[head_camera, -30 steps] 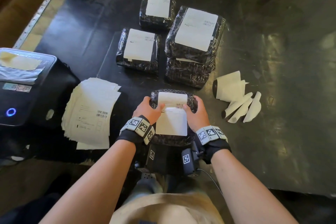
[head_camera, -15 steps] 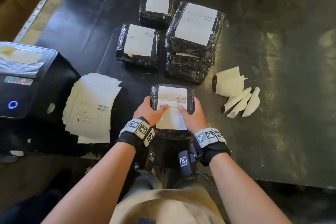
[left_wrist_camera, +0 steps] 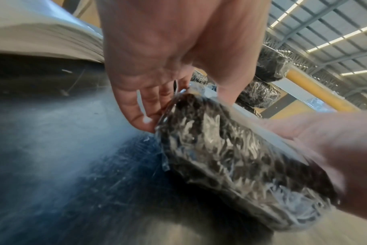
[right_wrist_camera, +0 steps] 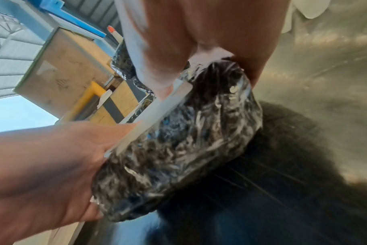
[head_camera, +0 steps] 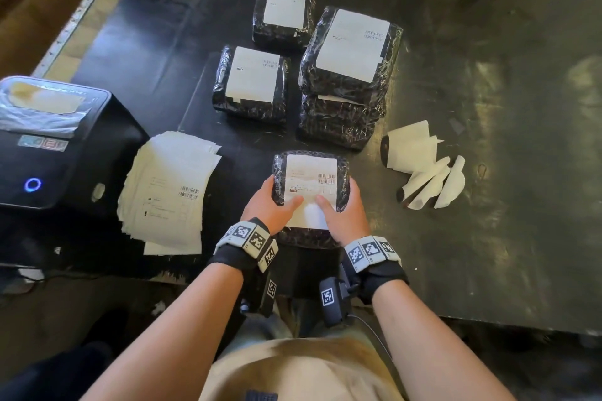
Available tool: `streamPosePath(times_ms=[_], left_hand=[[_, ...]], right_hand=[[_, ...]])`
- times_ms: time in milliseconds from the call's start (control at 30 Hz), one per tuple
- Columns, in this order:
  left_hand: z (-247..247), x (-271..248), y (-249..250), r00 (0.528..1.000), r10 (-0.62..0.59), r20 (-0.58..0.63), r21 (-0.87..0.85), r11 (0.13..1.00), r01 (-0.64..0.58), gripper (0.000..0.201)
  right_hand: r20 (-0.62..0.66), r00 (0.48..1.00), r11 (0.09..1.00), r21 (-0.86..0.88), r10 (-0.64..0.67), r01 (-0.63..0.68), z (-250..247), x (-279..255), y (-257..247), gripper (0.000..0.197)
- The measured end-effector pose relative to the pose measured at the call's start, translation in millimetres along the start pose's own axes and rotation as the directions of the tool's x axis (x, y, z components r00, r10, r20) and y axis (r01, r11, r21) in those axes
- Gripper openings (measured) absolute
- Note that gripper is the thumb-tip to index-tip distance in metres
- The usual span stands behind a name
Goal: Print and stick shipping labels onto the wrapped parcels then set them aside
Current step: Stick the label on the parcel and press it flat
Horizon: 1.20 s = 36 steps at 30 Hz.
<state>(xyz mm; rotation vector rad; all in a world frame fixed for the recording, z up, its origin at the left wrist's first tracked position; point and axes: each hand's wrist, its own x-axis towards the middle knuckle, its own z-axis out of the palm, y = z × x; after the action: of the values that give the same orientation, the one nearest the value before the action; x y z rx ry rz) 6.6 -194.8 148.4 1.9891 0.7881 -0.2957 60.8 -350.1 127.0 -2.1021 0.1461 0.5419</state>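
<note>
Here the dark desk [head_camera: 472, 172] carries everything. At its left edge sits a black label printer [head_camera: 49, 146] with a blue ring light, and just beside it lies a fanned stack of white label sheets [head_camera: 169, 192]. Further back stand four labelled parcels [head_camera: 351, 52] in black wrap, two of them stacked one on the other. Right of centre lie several curled strips of backing paper [head_camera: 423, 172].

At the near edge is the wrapped parcel [head_camera: 311, 192], tilted with its near end lifted off the desk. The left hand [head_camera: 270, 205] and right hand [head_camera: 342, 208] grip its two sides, fingers curled under, with both thumbs pressing on the white shipping label [head_camera: 309, 185] on its top face. The label's near end reaches past the thumbs.
</note>
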Motion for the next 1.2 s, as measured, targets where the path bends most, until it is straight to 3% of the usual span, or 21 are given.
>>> streamPosePath(times_ms=[133, 267, 367, 433, 500, 833, 1033, 1200], left_hand=[[-3.4, 5.3, -2.9, 0.999, -0.019, 0.040, 0.010, 1.000, 0.019, 0.066], [-9.0, 2.9, -4.8, 0.997, 0.005, 0.083, 0.011, 1.000, -0.006, 0.062], [-7.5, -7.4, -8.0, 0.998, 0.031, 0.054, 0.016, 0.999, -0.032, 0.063], [-2.0, -14.5, -10.9, 0.998, 0.020, 0.055, 0.021, 1.000, -0.022, 0.077], [3.8, -16.8, -15.2, 0.999, 0.007, 0.042, 0.023, 1.000, -0.008, 0.085], [-5.2, -19.0, -16.0, 0.997, 0.039, 0.074, -0.031, 0.999, -0.037, 0.062], [0.3, -28.6, -21.5, 0.994, 0.088, 0.057, -0.067, 0.994, -0.084, 0.075], [-2.3, -31.2, -23.3, 0.993, 0.091, 0.076, -0.096, 0.992, -0.084, 0.081]], right_hand=[[0.035, 0.999, 0.999, 0.036, -0.030, 0.029, -8.2, -3.8, -1.7, 0.064], [0.080, 0.996, 0.999, -0.022, -0.031, 0.033, -17.9, -5.6, 1.5, 0.064], [0.067, 0.997, 1.000, -0.014, 0.024, -0.023, -14.4, -16.2, 3.0, 0.079], [0.049, 0.998, 0.999, -0.025, 0.045, -0.044, -6.6, -25.9, 4.9, 0.096], [0.024, 0.998, 0.998, -0.006, 0.058, -0.058, -1.5, -31.1, 5.4, 0.098], [0.009, 1.000, 1.000, 0.011, 0.004, -0.004, -17.7, -33.3, 3.7, 0.060], [-0.010, 1.000, 1.000, 0.009, 0.023, -0.023, -0.3, -54.1, 7.4, 0.095], [-0.021, 1.000, 0.996, 0.086, -0.009, 0.011, -0.5, -54.3, 17.0, 0.083]])
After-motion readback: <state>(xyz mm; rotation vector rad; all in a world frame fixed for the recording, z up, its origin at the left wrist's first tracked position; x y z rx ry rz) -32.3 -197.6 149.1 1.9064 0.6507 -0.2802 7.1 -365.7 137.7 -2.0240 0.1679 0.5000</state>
